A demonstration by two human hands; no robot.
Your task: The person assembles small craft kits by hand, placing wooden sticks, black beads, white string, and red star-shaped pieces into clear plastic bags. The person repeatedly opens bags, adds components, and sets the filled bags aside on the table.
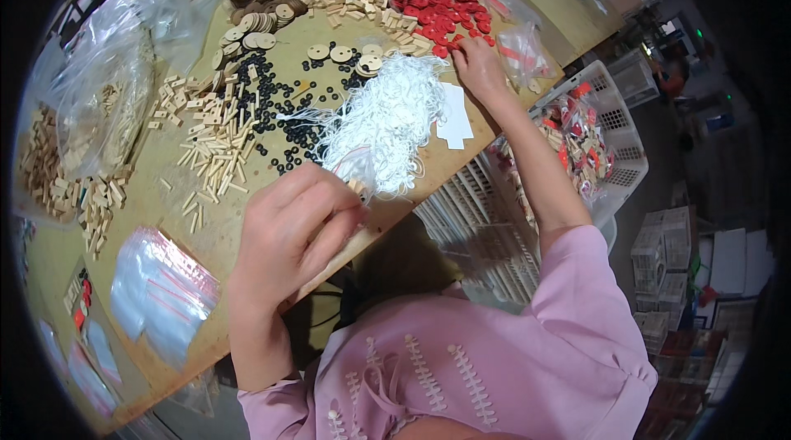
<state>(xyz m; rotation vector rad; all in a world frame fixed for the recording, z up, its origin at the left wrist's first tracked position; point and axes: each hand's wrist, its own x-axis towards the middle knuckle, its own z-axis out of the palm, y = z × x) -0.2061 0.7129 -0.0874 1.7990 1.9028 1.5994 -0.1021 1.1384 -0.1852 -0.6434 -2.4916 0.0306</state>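
I'm judging this a picking step: the left hand [301, 222] is pinching a small clear bag [358, 166] at seven o'clock from the white strings [394, 110]. The right hand's [482, 69] fingers are meeting red pieces [445, 16] at one o'clock, closure unclear; next is seemingly calling for separating one.

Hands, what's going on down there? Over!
Left hand: gripping small clear bag. Right hand: at red pieces. White strings heaped between hands.
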